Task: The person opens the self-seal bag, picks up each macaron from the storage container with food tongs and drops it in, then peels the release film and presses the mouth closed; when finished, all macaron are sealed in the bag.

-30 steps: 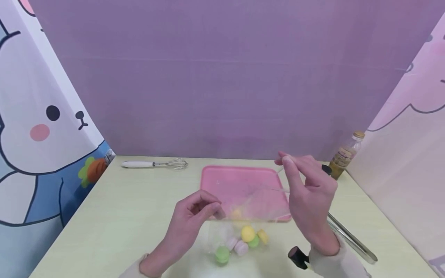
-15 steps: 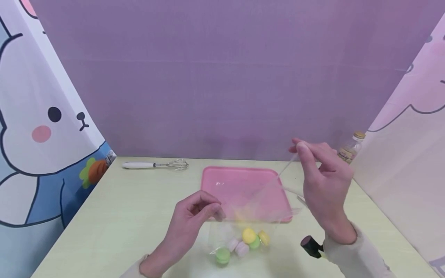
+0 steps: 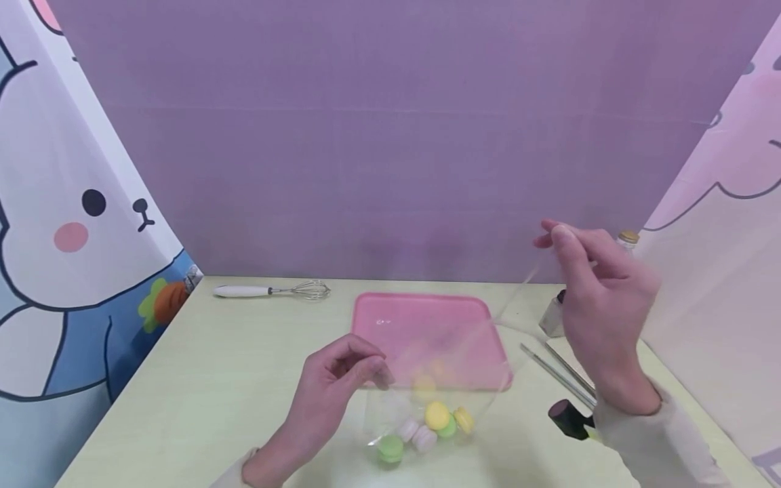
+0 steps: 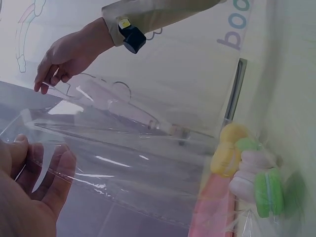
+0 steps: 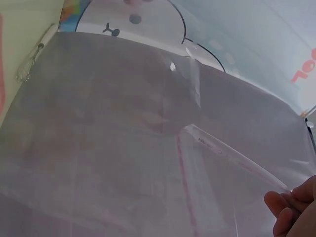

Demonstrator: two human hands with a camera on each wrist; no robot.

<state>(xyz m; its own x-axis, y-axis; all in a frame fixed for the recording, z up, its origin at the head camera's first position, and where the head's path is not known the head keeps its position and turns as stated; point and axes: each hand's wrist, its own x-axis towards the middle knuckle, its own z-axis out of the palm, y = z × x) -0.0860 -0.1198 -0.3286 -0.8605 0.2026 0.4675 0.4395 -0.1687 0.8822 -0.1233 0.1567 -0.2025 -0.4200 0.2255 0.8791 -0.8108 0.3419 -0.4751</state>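
Note:
A clear plastic bag point(image 4: 128, 158) hangs between my hands, its lower end resting on the table with several macarons inside. Among them are a yellow macaron point(image 3: 436, 415), a green macaron point(image 3: 390, 448) and a pale lilac macaron point(image 3: 424, 439). My left hand point(image 3: 334, 386) pinches the bag's edge between thumb and fingers. Higher up on the right, my right hand point(image 3: 601, 298) pinches the end of a thin clear strip point(image 5: 237, 158). In the right wrist view this strip runs diagonally from the bag's opening, where a pinkish adhesive line shows, to the fingertips.
Behind the bag lies a pink tray point(image 3: 378, 305), partly seen through the plastic. A whisk point(image 3: 268, 291) is at the back left. Metal tongs point(image 3: 558, 375), a small shaker point(image 3: 552, 317) and a corked bottle point(image 3: 628, 237) stand or lie around the right forearm.
My right hand has moved up and to the right, away from the left, drawing the strip out longer. My left hand and the macarons have stayed about where they were.

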